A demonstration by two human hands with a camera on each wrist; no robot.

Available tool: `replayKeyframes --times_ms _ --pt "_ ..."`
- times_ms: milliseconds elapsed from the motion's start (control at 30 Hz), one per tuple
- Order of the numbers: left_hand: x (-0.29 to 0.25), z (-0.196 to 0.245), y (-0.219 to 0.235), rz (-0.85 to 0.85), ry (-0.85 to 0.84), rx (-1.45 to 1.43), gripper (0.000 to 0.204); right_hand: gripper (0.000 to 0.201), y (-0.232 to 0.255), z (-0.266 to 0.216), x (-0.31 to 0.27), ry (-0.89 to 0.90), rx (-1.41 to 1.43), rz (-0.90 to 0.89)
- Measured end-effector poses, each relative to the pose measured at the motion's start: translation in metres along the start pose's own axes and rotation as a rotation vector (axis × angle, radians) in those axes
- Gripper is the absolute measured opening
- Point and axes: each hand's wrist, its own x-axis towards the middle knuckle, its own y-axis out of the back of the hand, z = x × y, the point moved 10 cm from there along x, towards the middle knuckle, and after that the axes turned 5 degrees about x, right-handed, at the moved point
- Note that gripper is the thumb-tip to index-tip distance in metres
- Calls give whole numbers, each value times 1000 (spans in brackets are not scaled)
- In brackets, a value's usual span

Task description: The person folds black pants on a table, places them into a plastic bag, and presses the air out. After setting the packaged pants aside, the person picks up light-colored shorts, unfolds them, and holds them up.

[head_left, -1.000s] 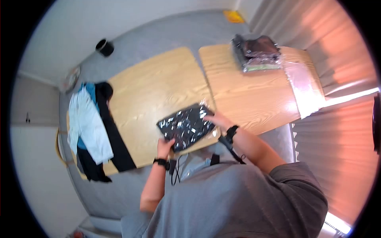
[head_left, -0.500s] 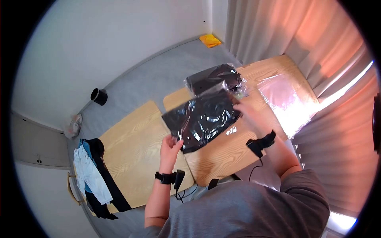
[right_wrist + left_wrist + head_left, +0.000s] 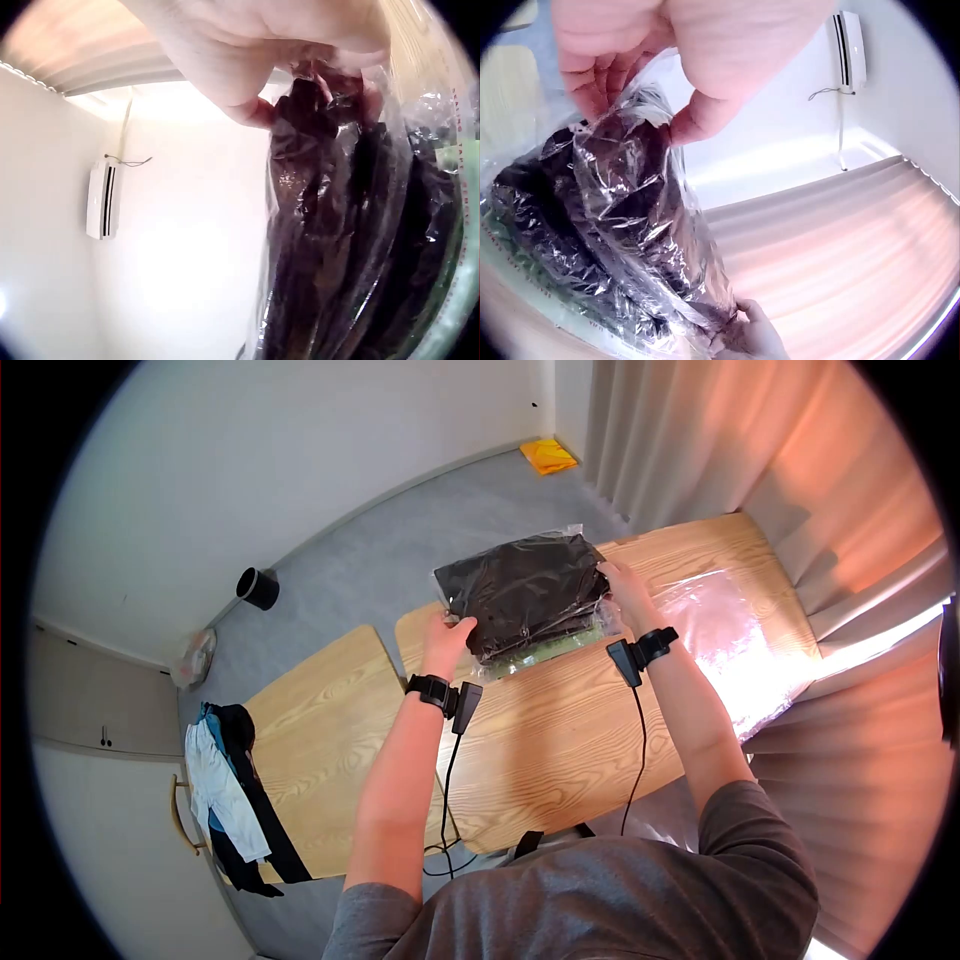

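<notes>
A dark folded garment in a clear plastic bag (image 3: 525,588) lies over the stack of bagged garments at the table's far side. My left hand (image 3: 447,645) pinches its left end; in the left wrist view the thumb (image 3: 697,120) and fingers bunch the clear film. At the opposite end my right hand (image 3: 628,595) grips the bag, thumb on top and fingers beneath in the right wrist view. Under it shows a bag with a green part (image 3: 545,653), and more dark bagged cloth is mostly hidden.
Flat clear plastic bags (image 3: 720,630) lie to the right, by the curtain (image 3: 860,560). White trousers (image 3: 225,795) and dark clothes hang over the left table's end. A gap parts the two wooden tables (image 3: 540,750). A black bin (image 3: 258,589) stands on the floor.
Both hands have carried the bagged dark garment away from the body, from over the near table edge onto the stack. The head view has turned toward the right table.
</notes>
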Motion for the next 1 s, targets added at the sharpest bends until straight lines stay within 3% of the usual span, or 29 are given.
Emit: replayKeyframes --times_ms 233,300,333,400,433,500,567,633,667,700,767,800,867,900,1000 --pt "-8 2 3 130 -25 -73 61 43 27 3 13 201 -152 294" --pt "-9 2 15 277 -24 164 59 44 24 -34 -4 457 -493 439" --pt "-10 -1 16 280 -21 163 59 44 23 -36 -8 456 -495 435" --pt "-23 3 34 398 -64 1 68 45 -16 -78 -46 661 -698 333" --pt "-24 -7 39 401 -60 0 68 45 -22 -78 -50 661 -699 328" --pt "-24 -44 56 422 -75 67 64 45 -52 -92 -75 938 -890 332" --pt "-44 -63 71 452 -95 69 57 41 -63 -94 -94 1024 -926 326" --pt "-75 -80 88 364 126 186 48 35 -80 -90 -104 1080 -790 131" --pt "-73 -119 105 330 100 306 44 28 -88 -97 -121 952 -598 24" --pt "-88 -149 132 399 145 299 44 24 -97 -81 -125 790 -456 -81" --pt "-128 -181 179 507 217 605 45 19 -126 -71 -161 793 -557 -241" --pt "-153 -195 208 576 262 594 45 18 -135 -54 -170 791 -622 -307" --pt "-194 -218 247 635 391 606 46 21 -137 -14 -182 665 -659 -400" --pt "-215 -232 271 679 419 592 46 24 -146 -11 -202 661 -671 -365" --pt "-274 -261 334 768 539 708 47 26 -153 42 -223 374 -652 -383"
